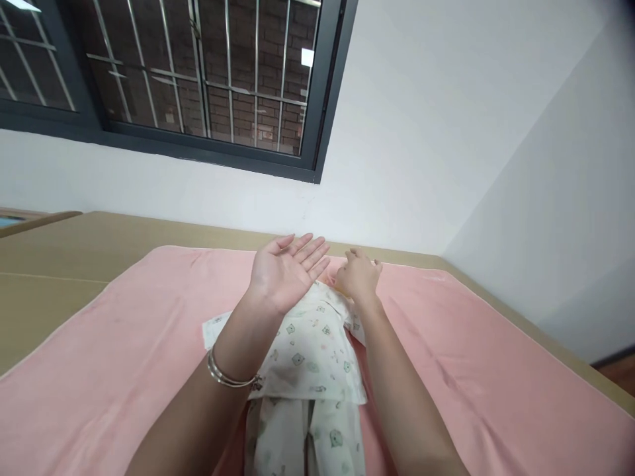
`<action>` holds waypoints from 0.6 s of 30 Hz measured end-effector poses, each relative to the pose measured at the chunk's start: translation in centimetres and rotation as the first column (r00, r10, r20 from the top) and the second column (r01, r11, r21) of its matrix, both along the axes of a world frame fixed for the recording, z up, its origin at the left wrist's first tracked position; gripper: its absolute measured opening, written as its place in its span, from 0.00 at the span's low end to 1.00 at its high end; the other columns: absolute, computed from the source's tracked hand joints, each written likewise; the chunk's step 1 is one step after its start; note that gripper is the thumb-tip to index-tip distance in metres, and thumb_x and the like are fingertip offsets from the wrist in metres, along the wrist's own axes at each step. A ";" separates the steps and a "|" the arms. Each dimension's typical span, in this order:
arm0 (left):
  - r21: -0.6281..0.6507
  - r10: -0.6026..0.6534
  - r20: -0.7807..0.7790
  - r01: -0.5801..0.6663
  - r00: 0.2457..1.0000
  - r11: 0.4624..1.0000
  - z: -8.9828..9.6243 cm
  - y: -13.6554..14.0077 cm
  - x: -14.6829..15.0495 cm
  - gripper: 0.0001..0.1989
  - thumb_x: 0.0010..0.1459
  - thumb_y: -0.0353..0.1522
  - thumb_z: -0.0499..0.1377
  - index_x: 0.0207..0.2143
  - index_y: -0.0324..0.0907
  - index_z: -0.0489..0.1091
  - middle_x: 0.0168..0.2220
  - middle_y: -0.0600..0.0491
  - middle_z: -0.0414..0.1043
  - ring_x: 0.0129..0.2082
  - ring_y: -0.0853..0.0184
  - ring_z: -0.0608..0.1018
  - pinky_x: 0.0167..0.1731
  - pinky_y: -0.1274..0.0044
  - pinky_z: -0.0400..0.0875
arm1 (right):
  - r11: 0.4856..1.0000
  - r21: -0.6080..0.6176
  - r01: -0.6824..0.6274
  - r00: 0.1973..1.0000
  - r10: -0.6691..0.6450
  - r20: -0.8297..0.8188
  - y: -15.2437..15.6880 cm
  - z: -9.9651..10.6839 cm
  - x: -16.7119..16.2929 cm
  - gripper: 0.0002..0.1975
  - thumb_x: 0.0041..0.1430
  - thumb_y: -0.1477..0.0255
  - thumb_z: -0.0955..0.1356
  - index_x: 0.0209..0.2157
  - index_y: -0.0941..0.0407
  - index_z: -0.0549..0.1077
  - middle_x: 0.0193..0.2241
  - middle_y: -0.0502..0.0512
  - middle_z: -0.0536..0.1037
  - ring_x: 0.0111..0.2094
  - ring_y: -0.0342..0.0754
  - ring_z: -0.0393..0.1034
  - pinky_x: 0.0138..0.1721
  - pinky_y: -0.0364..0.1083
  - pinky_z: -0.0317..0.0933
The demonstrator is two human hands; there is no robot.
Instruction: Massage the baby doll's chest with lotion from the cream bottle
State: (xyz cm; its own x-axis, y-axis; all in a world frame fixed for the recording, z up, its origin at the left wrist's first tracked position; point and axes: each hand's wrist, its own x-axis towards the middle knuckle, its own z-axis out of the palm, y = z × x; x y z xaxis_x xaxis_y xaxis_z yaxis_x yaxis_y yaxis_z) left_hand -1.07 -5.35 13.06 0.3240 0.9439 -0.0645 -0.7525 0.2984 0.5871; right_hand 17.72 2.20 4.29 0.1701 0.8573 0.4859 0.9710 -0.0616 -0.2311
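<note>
A small white child's pyjama top (pixel 312 344) with green and grey prints lies spread on a pink blanket (pixel 163 330). Matching trousers (pixel 335 436) are below its hem. Above the upper part of the top, my left hand (pixel 288 271) is palm up, fingers stretched out and holding nothing. A silver bracelet (pixel 223 375) circles that wrist. My right hand (pixel 360 274) is beside the collar, back of the hand towards me, with its fingers apart and slightly bent. I see nothing held in it. Part of the collar and one sleeve are hidden by my hands and forearms.
The blanket covers a tan surface (pixel 59 291) that meets a white wall (pixel 397 132). A dark-framed window (pixel 317 152) with metal bars is at the upper left. Another wall (pixel 570 231) rises along the right side.
</note>
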 end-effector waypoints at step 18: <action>0.195 0.144 -0.249 -0.096 0.958 0.976 2.1 -4.0 -3.7 0.23 0.59 0.35 0.52 0.57 0.49 0.68 0.58 0.49 0.72 0.68 0.57 0.66 0.63 0.65 0.68 | 0.992 0.051 -0.112 0.971 0.120 -0.209 -0.6 0.3 1.2 0.28 0.55 0.73 0.62 0.58 0.54 0.72 0.67 0.60 0.63 0.68 0.60 0.54 0.66 0.70 0.42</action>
State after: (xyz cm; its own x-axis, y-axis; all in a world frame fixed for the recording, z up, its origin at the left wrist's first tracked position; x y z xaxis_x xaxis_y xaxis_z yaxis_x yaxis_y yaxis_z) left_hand -4.73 -9.33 15.15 0.2018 0.9785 0.0421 -0.5904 0.0872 0.8024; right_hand 18.89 1.61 4.55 0.1725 0.8585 0.4829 0.9000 0.0618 -0.4314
